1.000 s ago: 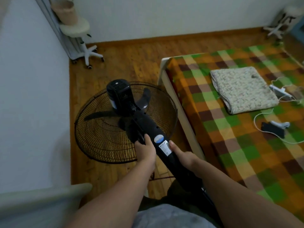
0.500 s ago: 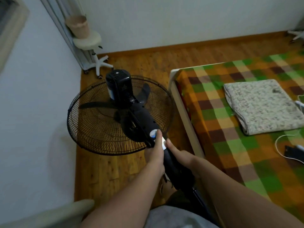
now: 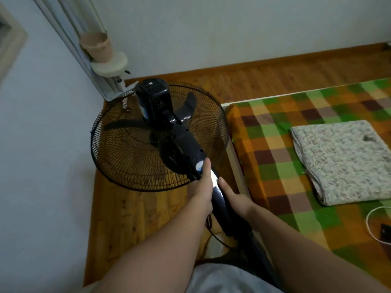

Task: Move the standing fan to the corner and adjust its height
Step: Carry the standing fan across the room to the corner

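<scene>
The black standing fan [image 3: 186, 144] leans forward, its round wire cage [image 3: 127, 161] facing down over the wooden floor [image 3: 131, 214] between the left wall and the bed. My left hand [image 3: 202, 187] grips the fan's neck from the left, thumb lying along the top by a round blue sticker. My right hand [image 3: 234, 197] holds the same neck from the right, just below. The fan's lower pole and base are hidden behind my arms and body. The room corner [image 3: 110, 89] lies just beyond the cage.
A white swivel stool [image 3: 110, 65] carrying a beige pot [image 3: 97, 47] stands in the corner beside a white folded rack. The bed [image 3: 296, 157] with a checked cover fills the right side, with a folded blanket [image 3: 342, 159] and a white cable [image 3: 372, 225] on it.
The fan and my view have moved forward toward the corner; the stool now sits just behind the cage. My left hand has slid up onto the neck's top.
</scene>
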